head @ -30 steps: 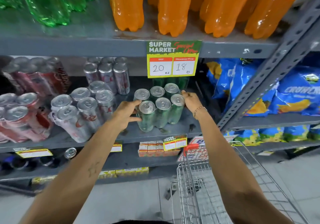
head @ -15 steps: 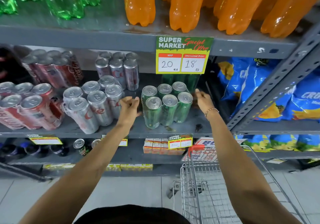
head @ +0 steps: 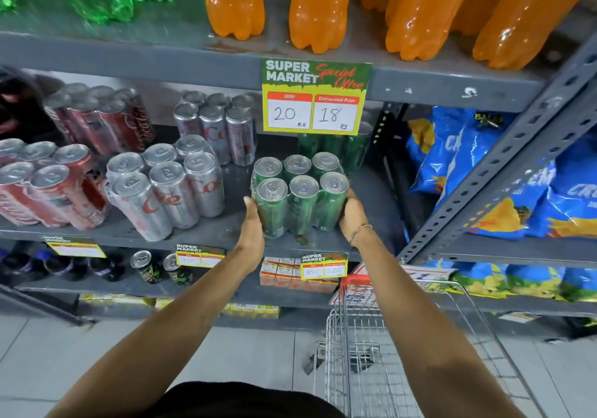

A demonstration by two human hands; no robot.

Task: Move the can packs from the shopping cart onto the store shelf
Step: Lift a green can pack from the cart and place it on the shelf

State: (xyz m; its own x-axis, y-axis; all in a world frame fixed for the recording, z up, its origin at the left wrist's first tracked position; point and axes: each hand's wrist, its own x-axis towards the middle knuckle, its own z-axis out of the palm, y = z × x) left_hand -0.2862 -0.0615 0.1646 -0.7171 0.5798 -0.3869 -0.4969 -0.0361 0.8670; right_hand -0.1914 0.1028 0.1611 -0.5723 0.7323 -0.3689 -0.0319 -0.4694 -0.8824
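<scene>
A shrink-wrapped pack of green cans [head: 298, 196] stands on the grey middle shelf [head: 213, 230], near its front edge. My left hand [head: 253, 223] presses against the pack's left side and my right hand [head: 352, 215] clasps its right side. Another green pack [head: 336, 149] stands behind it, partly hidden by the price sign. The wire shopping cart [head: 387, 337] is below my right arm; what shows of its basket holds no packs.
Silver can packs [head: 168, 188] and red can packs [head: 48, 185] fill the shelf to the left. Orange bottles [head: 323, 4] stand above, blue snack bags [head: 484, 172] to the right. A yellow price sign [head: 315, 101] hangs over the green cans.
Both hands were a little apart from the green pack half a second ago; they have closed in and now grip its sides. The view has shifted slightly down and closer.
</scene>
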